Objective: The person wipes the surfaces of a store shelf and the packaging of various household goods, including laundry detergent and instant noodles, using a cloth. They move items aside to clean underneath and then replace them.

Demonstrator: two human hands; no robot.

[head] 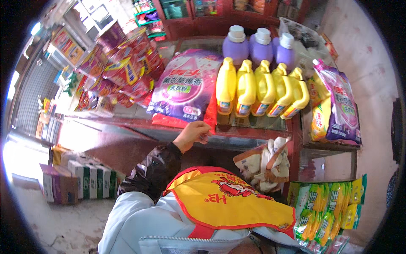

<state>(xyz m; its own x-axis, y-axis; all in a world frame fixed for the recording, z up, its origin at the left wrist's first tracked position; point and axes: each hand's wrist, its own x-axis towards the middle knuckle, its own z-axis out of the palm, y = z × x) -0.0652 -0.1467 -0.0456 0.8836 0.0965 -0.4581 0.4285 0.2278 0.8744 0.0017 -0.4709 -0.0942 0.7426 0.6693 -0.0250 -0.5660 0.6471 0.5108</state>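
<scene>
My left hand (194, 135), in a shiny dark sleeve, is at the counter's front edge with curled fingers. Its fingertips are beside the red lower corner of a large purple and pink laundry powder bag (182, 85); whether they grip it cannot be told. My right hand is not visible. A bunched brown and white patterned cloth (265, 162) is in front of the counter, right of my yellow apron (234, 203). Several yellow handled bottles (255, 89) stand in a row right of the bag. Behind them are purple bottles with white caps (236, 47).
Shiny red and purple snack packs (127, 70) fill the counter's left part. Another purple powder bag (342, 104) leans at the right, above green and yellow packs (320, 206). Cartons (60, 184) stand at lower left. A dark red wooden cabinet (209, 22) is behind.
</scene>
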